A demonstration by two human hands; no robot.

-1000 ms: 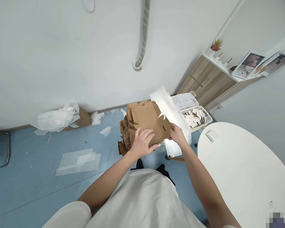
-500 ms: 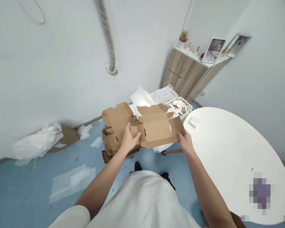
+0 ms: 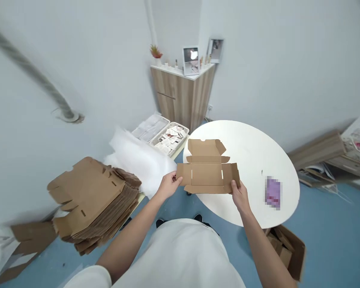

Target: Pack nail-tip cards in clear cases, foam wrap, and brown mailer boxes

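An unfolded brown cardboard box blank (image 3: pixel 207 174) is spread flat between my hands, partly over the near left edge of the round white table (image 3: pixel 246 140). My left hand (image 3: pixel 169 185) pinches its left flap. At the right flap, my right hand (image 3: pixel 240 196) grips with the thumb on top and the fingers hidden below. Cut slots and fold lines show on the blank, and its lid panel points away from me. To my left lies a tall stack of similar flat cardboard blanks (image 3: pixel 90 196).
White foam sheets (image 3: pixel 141 160) lie behind the stack, by a basket of small cards (image 3: pixel 171 138). A blurred purple item (image 3: pixel 273 193) is on the table. An open carton (image 3: pixel 297 256) stands on the floor at right. A wooden cabinet (image 3: pixel 180 90) fills the corner.
My view has turned right. The cardboard blank has moved from beside the stack to the round table's edge, still held in both hands and now squarer to me.
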